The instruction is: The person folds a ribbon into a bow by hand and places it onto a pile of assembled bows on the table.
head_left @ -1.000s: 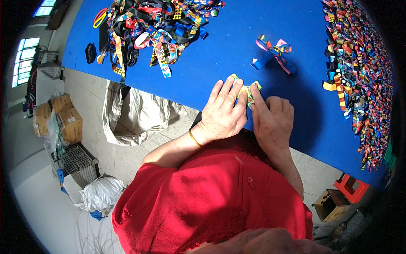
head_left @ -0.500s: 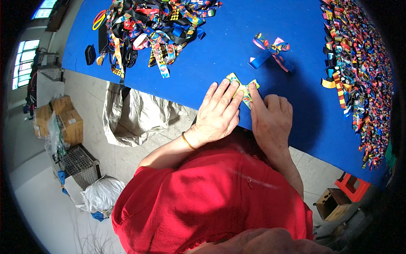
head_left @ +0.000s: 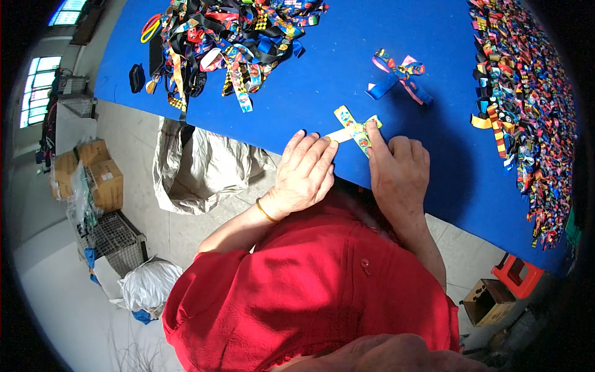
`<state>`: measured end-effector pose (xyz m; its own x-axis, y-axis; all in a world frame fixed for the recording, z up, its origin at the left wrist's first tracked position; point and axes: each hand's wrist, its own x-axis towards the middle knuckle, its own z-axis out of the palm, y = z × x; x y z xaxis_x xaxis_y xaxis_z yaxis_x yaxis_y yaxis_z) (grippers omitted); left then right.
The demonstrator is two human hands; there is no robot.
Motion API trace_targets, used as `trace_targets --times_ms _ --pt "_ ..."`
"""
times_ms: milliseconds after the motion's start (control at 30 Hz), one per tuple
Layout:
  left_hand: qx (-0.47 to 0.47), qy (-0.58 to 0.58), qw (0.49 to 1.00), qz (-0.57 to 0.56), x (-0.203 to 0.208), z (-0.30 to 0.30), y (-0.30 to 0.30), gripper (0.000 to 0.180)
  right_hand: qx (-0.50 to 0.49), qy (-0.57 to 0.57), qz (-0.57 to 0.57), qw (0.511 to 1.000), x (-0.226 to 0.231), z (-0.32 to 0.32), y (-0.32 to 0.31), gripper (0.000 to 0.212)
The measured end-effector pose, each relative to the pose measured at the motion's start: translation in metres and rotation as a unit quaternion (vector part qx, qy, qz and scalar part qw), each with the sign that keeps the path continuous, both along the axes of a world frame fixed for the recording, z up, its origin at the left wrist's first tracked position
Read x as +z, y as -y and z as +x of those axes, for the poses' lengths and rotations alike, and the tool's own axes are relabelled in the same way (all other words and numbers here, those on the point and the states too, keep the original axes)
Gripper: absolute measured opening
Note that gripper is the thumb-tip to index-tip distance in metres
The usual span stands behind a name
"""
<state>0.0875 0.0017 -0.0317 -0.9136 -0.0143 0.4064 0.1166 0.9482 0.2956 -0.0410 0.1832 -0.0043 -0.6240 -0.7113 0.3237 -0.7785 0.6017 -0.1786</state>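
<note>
A yellow-green printed ribbon [head_left: 359,132] lies folded into a cross near the front edge of the blue table. My right hand [head_left: 400,170] pins it down with the index finger stretched over its right arm; the thumb is near the ribbon's lower tail and the other fingers are curled. Just left of the cross, my left hand [head_left: 304,168] rests with its fingers lying outstretched, their tips at the end of a pale strip of the same ribbon. A finished-looking ribbon bow [head_left: 401,77], blue with printed loops and pink ends, lies farther back on the table.
A tangled heap of printed ribbons and straps [head_left: 235,46] covers the far left of the blue table [head_left: 334,68]. Dense rows of colourful ribbon pieces [head_left: 527,111] line its right side. A pale sack [head_left: 204,170] hangs open at the table's front edge. A red stool [head_left: 517,276] stands lower right.
My left hand has slid left and toward me off the ribbon's middle, uncovering the cross shape and the pale strip. My right hand has stayed nearly in place on the ribbon.
</note>
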Motion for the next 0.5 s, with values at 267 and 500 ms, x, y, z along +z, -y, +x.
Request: trace_targets --times_ms 267,500 --pt "-0.002 -0.057 0.997 0.045 0.005 0.0 0.008 0.043 0.013 0.02 -0.018 1.0 0.009 -0.004 -0.001 0.041" --pt "0.043 -0.1 0.992 0.07 0.003 -0.005 0.024 0.038 -0.009 0.059 -0.039 0.997 0.017 -0.006 -0.024 0.046"
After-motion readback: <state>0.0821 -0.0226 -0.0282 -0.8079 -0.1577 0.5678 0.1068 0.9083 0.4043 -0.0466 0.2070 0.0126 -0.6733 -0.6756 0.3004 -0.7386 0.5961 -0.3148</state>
